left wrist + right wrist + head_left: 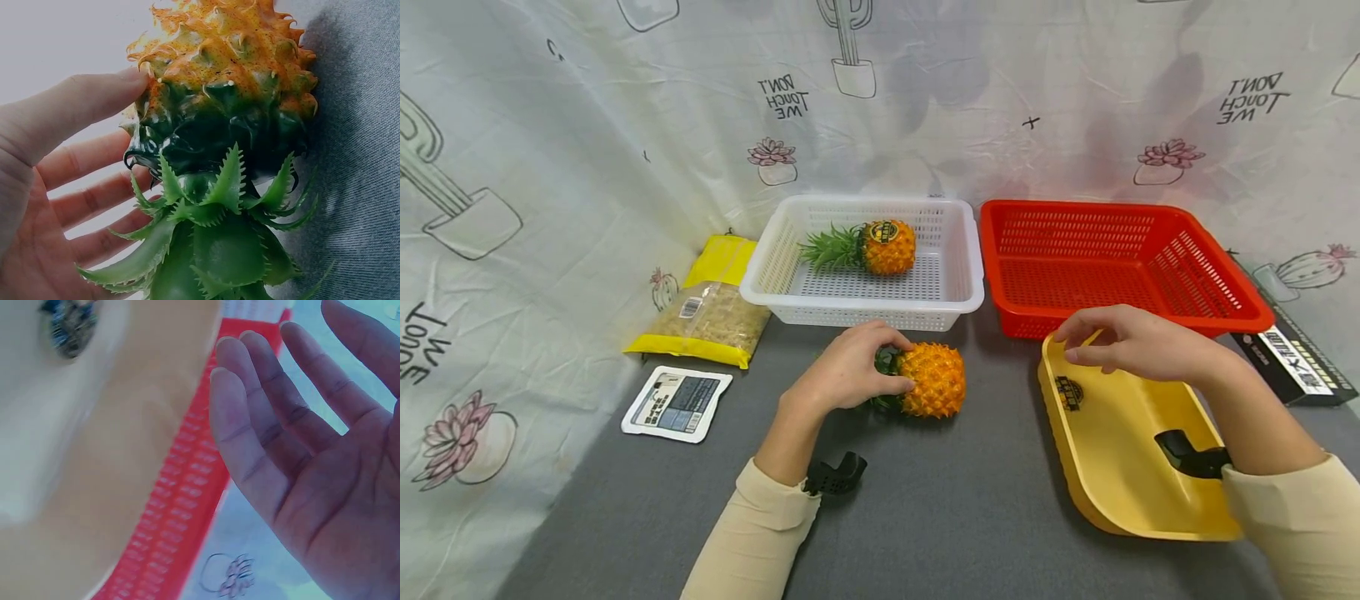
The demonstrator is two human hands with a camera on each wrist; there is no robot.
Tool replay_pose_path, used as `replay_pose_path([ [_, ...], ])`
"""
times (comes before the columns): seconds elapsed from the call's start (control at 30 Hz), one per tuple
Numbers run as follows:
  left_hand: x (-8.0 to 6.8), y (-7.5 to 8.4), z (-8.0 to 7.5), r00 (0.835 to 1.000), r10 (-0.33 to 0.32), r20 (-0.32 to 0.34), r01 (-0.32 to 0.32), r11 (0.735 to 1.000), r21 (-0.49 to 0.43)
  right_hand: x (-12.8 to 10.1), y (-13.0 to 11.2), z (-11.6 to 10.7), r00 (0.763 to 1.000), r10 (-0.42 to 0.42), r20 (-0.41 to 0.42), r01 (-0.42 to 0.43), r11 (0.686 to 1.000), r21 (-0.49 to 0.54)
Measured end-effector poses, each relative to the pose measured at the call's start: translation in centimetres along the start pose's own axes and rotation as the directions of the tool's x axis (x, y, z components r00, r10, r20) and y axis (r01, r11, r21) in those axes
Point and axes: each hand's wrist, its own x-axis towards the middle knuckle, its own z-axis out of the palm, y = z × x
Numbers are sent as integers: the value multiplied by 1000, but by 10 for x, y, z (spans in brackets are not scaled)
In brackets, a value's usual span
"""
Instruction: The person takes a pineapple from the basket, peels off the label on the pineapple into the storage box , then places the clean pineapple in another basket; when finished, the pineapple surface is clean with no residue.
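Observation:
My left hand (850, 367) holds a small orange pineapple (934, 380) lying on the grey table, thumb on the near side and forefinger on the far side. In the left wrist view, the thumb presses the pineapple (219, 56) above its green, spiny-edged crown (212, 244); the other fingers are partly hidden behind it. Over the far left part of a yellow tub (1138, 467), my right hand (1123, 337) hovers with loosely bent fingers and nothing in them. Below it, a black-and-gold oval label (1069, 392) lies inside the tub. The right wrist view shows that palm (337, 487) bare.
A white basket (861, 310) at the back contains another pineapple (889, 247) bearing a similar label. Beside it stands a red basket (1120, 312). On the left are a yellow-edged bag (703, 312) and a white packet (677, 403); a black box (1292, 358) lies at right.

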Motion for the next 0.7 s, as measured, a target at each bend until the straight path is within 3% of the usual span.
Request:
replay_pose_path([
  [0.3,-2,-1,1,1000,-11,9,11,1000,11,11,-28,4,996,-52,-77,52,999,-5],
  [0.7,-1,0,2,1000,-10,0,10,1000,11,41,-61,17,998,-49,-40,53,995,87],
])
